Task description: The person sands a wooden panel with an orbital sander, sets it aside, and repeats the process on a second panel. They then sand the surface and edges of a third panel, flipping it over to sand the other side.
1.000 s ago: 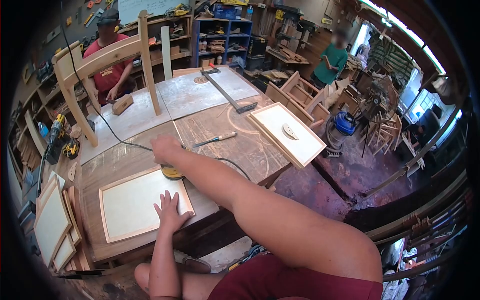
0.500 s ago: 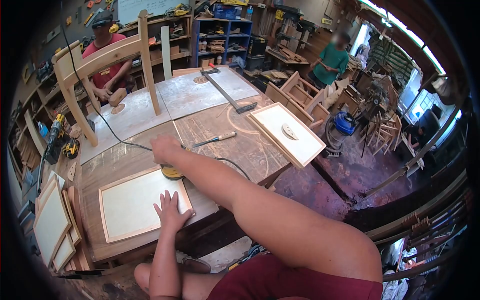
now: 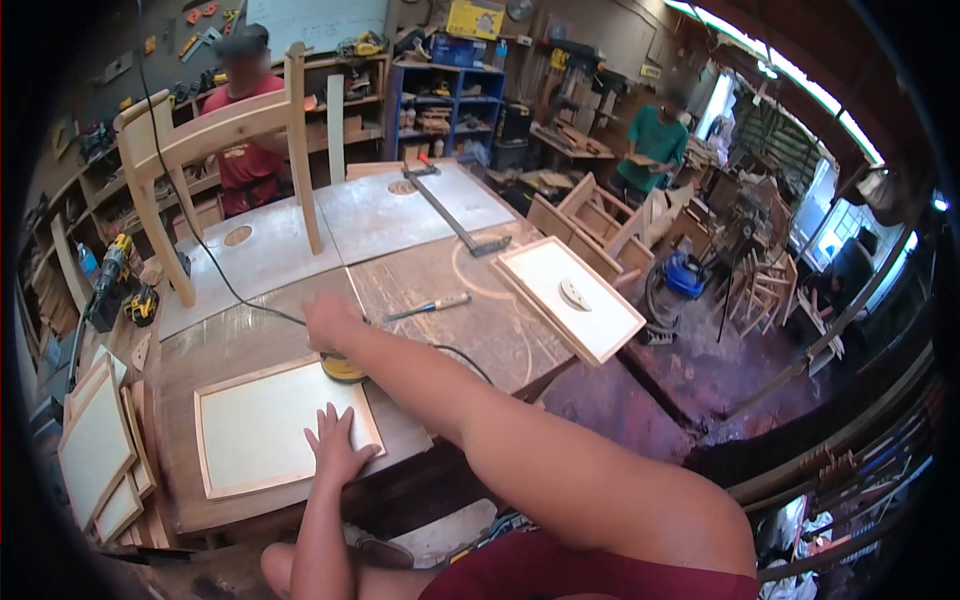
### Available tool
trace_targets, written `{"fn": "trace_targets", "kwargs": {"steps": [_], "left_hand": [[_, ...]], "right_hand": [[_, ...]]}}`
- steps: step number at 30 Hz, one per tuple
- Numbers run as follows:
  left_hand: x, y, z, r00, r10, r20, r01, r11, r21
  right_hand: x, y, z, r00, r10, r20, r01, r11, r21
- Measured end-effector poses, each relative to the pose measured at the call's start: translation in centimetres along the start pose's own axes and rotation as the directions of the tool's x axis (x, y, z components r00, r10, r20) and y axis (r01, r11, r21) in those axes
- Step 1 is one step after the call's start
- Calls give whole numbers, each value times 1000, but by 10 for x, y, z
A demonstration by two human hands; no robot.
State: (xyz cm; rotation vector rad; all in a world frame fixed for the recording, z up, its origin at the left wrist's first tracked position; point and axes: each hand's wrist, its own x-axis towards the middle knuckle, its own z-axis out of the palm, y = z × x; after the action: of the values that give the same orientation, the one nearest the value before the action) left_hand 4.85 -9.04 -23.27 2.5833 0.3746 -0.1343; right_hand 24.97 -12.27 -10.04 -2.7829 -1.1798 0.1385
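A white panel with a light wood frame lies flat on the workbench before me. My left hand rests on its right part, fingers spread and pressed flat. At the panel's upper right corner my right hand is wrapped over the top of a sander. Only the sander's yellow and black lower part shows below the hand; my wrist and forearm hide the rest. A black cord runs across the bench near that hand. Beyond my forearm lies a chisel with a wooden handle.
A bar clamp lies across the bench. Another framed panel with a curved wood piece on it overhangs the right edge. A wooden chair frame stands at the back left. More panels lean at left. Two people stand beyond the bench.
My right hand and the sander stay at the panel's corner; my left hand stays flat. The person at back left has straightened up, and the wood block before them is out of sight.
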Motion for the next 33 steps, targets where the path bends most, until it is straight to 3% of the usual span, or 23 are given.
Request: {"fn": "trace_targets", "kwargs": {"steps": [4,11,14,16,18,20,21,23,24,25,28,30,33], "left_hand": [[-7,1,-4,999,-11,46,12,1000,-10],[-7,2,11,998,-4,-59,6,999,42],[-7,4,12,997,-2,-72,6,998,59],[-6,4,9,999,15,-40,-12,996,91],[-2,1,7,998,67,-11,-65,992,108],[-3,-1,1,992,127,-2,-126,988,84],[-2,-3,0,990,139,2,-138,988,69],[-5,-1,-5,991,133,18,-134,988,79],[-5,2,-10,992,125,28,-127,987,100],[-6,1,-10,991,132,23,-134,987,89],[-8,-2,-10,992,126,24,-127,989,73],[-7,-2,-8,988,151,19,-152,985,86],[-7,2,-12,990,135,35,-137,986,99]], "right_hand": [[5,-1,9,999,37,-8,-36,998,46],[0,-1,3,1000,23,4,-23,999,28],[-3,2,-7,999,-30,21,29,999,27],[0,5,-12,992,-79,103,87,993,-76],[19,20,14,986,-162,43,164,985,-58],[9,22,15,995,-102,-13,103,994,45],[6,29,19,987,-139,-79,145,987,70],[-4,40,0,989,-147,-25,149,977,150],[-4,46,-8,994,-84,71,72,984,161],[-8,56,-11,994,-114,5,112,986,127],[-22,77,-23,996,-68,56,59,987,151],[-36,89,-30,996,-5,93,2,1000,27],[-40,115,-15,989,-3,150,0,1000,22]]}}
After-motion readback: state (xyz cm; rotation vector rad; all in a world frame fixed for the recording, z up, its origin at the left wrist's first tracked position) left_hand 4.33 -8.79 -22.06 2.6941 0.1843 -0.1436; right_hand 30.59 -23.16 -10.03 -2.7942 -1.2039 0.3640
